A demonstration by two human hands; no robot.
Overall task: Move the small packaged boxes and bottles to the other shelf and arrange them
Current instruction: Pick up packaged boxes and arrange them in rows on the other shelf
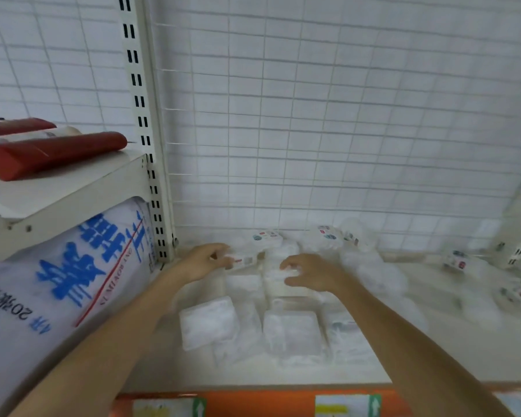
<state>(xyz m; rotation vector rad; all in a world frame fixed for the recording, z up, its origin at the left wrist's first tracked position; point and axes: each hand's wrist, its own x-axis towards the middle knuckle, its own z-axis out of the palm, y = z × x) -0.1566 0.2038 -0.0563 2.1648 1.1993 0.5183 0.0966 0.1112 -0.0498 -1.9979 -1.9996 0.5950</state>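
Several small white packaged boxes lie on a cream shelf (pixel 283 374). Two flat packs sit nearest me, one at left (pixel 208 323) and one at right (pixel 292 331). My left hand (pixel 205 261) pinches a small labelled box (pixel 242 260) at the back left of the pile. My right hand (pixel 310 273) has its fingers curled over another white pack (pixel 280 275) in the middle. More labelled packs (pixel 268 237) lie against the wire back grid. The picture is blurred.
A white wire grid (pixel 313 115) backs the shelf, and a slotted upright post (pixel 146 139) stands at left. Beyond the post are a big white sack with blue lettering (pixel 73 281) and red packages (pixel 51 152) on a higher shelf. Loose packs (pixel 457 260) lie at right. An orange price rail (pixel 268 401) edges the front.
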